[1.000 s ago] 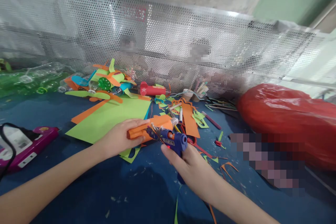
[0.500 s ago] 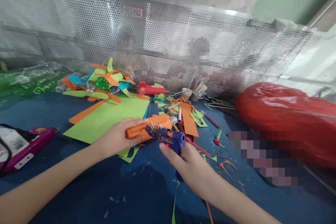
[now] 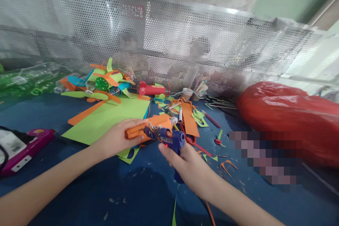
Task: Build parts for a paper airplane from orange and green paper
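Note:
My left hand (image 3: 120, 137) is closed round an orange paper-wrapped bottle (image 3: 159, 120), which lies sideways with its clear neck to the right. In my right hand (image 3: 185, 159) is a blue glue gun (image 3: 172, 140), gripped by its handle, with a small red light showing. The gun's front end points left and lies against or just before the bottle's side; whether they touch I cannot tell. Green paper sheets (image 3: 113, 116) lie on the blue table behind my left hand. Red-handled scissors (image 3: 188, 138) lie partly hidden behind the gun.
Paper propellers and wrapped bottles (image 3: 106, 79) pile up at the back left, beside clear green bottles (image 3: 34, 81). A purple power strip (image 3: 34, 148) is at left, a red plastic bag (image 3: 286, 120) at right. Paper scraps and cups of sticks (image 3: 200, 91) stand near the perforated metal screen (image 3: 169, 35).
The whole view has shifted very slightly. Both hands still hold the bottle and the glue gun in nearly the same places, the gun a touch further left.

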`<state>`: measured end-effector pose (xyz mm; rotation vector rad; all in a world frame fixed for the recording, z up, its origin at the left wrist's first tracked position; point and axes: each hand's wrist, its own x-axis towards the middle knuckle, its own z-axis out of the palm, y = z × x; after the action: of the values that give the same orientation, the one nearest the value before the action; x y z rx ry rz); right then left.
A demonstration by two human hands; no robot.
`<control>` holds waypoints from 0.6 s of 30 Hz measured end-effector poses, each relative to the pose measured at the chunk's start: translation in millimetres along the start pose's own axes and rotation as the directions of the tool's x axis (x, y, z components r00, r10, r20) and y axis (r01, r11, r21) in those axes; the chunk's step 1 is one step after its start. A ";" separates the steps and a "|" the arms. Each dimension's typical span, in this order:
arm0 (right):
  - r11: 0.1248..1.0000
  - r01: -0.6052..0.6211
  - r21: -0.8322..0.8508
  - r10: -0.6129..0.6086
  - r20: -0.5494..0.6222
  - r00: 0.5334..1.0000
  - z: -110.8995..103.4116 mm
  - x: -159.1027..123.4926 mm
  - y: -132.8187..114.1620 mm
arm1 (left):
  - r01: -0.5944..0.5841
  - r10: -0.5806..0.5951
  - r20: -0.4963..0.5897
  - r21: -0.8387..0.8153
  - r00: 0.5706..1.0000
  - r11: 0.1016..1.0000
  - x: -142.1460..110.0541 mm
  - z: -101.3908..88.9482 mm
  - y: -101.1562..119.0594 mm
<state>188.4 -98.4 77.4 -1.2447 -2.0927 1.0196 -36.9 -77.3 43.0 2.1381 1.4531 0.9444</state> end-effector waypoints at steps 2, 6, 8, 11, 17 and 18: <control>1.000 -0.015 0.009 0.014 0.034 0.999 5.4 -1.3 0.2 | -0.005 0.005 0.004 -0.004 1.000 1.000 0.4 0.9 -1.2; 1.000 0.005 -0.021 -0.005 0.002 1.000 5.2 -0.9 0.9 | -0.006 0.006 0.007 0.000 1.000 1.000 0.7 0.6 -0.5; 0.999 0.016 -0.039 -0.018 -0.041 0.999 0.1 0.6 1.6 | -0.005 0.005 -0.003 0.012 1.000 1.000 0.6 -0.6 1.7; 0.998 -0.014 -0.069 0.008 -0.081 0.997 -9.2 3.2 4.2 | 0.011 -0.011 -0.011 0.027 1.000 1.000 0.2 -1.7 4.5; 0.986 -0.099 -0.138 0.082 -0.122 0.989 -23.1 7.5 11.8 | 0.038 -0.037 -0.011 0.045 0.999 0.998 0.4 -0.8 1.2; 0.983 -0.120 -0.143 0.102 -0.126 0.987 -25.4 8.7 12.9 | 0.043 -0.043 -0.006 0.047 0.999 0.998 0.6 -1.0 1.1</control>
<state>209.4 -77.9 82.6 -1.4735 -2.0590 0.8254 -36.8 -77.3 44.6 2.1305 1.5321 0.9091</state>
